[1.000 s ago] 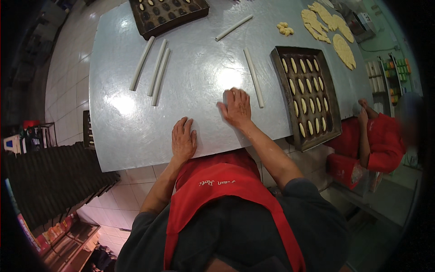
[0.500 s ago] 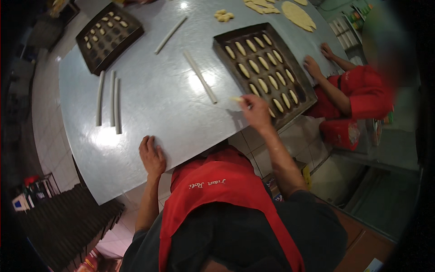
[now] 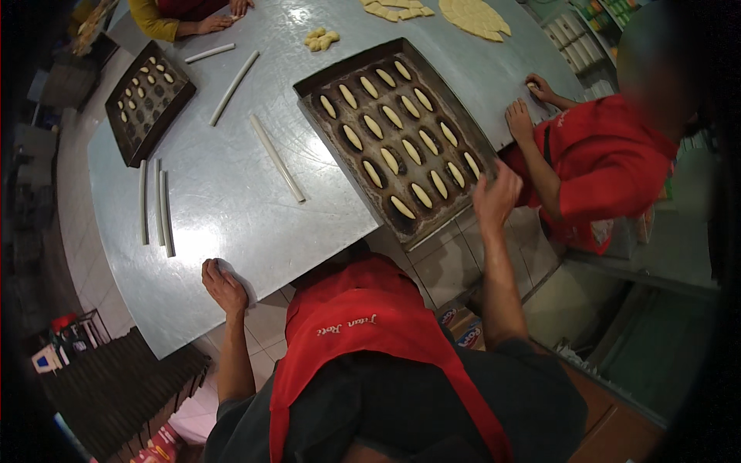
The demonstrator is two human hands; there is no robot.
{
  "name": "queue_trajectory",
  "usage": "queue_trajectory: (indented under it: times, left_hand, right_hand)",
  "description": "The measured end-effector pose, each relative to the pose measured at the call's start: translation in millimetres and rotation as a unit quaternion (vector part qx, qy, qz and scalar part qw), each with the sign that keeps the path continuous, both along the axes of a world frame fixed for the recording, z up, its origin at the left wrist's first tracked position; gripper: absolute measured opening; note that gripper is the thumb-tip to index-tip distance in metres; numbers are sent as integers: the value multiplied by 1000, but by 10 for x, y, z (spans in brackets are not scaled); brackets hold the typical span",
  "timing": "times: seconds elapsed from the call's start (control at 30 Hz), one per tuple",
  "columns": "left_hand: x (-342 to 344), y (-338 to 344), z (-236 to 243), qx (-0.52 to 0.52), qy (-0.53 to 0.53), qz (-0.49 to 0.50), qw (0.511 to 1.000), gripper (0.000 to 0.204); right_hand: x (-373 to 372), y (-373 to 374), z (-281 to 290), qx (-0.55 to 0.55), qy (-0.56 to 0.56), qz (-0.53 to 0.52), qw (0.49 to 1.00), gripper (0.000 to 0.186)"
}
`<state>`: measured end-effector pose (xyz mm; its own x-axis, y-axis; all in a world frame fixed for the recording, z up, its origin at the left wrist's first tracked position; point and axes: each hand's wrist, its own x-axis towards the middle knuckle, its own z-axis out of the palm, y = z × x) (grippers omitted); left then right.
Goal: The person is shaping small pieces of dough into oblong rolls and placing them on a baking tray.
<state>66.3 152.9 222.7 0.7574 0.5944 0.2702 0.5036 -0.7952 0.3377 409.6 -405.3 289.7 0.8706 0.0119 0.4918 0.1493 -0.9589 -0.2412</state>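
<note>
My left hand (image 3: pixel 225 286) lies flat on the near edge of the metal table (image 3: pixel 208 224), fingers stretched out, holding nothing. At the right-hand near corner of a large dark baking tray (image 3: pixel 421 65), my right hand (image 3: pixel 498 194) is closed over the rim, partly hiding it. Spindle-shaped pale dough pieces sit in the tray in several slanting rows, one in each visible hollow. The closest of them to my right fingers is a dough piece (image 3: pixel 472 164); another dough piece (image 3: pixel 402 207) lies at the near left corner.
Several pale rods (image 3: pixel 276 158) lie on the table. A second, partly filled tray (image 3: pixel 179 108) stands far left. Cut flat dough (image 3: pixel 475 19) and a small dough cluster (image 3: pixel 320 38) lie at the back. Co-workers' hands are at the right (image 3: pixel 519 119) and far left (image 3: pixel 220 25).
My right hand has moved right, from the tray's near left corner to its right corner. The dough piece it held is gone from the fingers; the near left hollow now holds one.
</note>
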Motion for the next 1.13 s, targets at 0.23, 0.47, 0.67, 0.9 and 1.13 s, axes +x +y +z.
queue_trajectory:
  times: [0.23, 0.47, 0.67, 0.9, 1.13]
  left_hand:
    - [-563, 963, -156, -23, -15, 33, 999, 43]
    - [-3952, 2541, -397, -32, -18, 7, 999, 61]
    - [-6865, 2359, -341, -134, -88, -20, 987, 59]
    - [-9394, 3471, 461, -519, -270, 25, 811, 45]
    - [-11151, 5315, 1353, -690, -594, -123, 395, 81]
  right_hand:
    - [-1872, 1389, -401, 815, 352, -75, 454, 59]
    - [-5094, 2965, -410, 803, 343, 35, 485, 10]
    - [-7557, 3709, -41, 767, 398, 121, 488, 22]
    - [-9401, 6149, 347, 670, 502, 321, 442, 61]
    - [-9054, 7602, 11, 499, 640, 423, 404, 64]
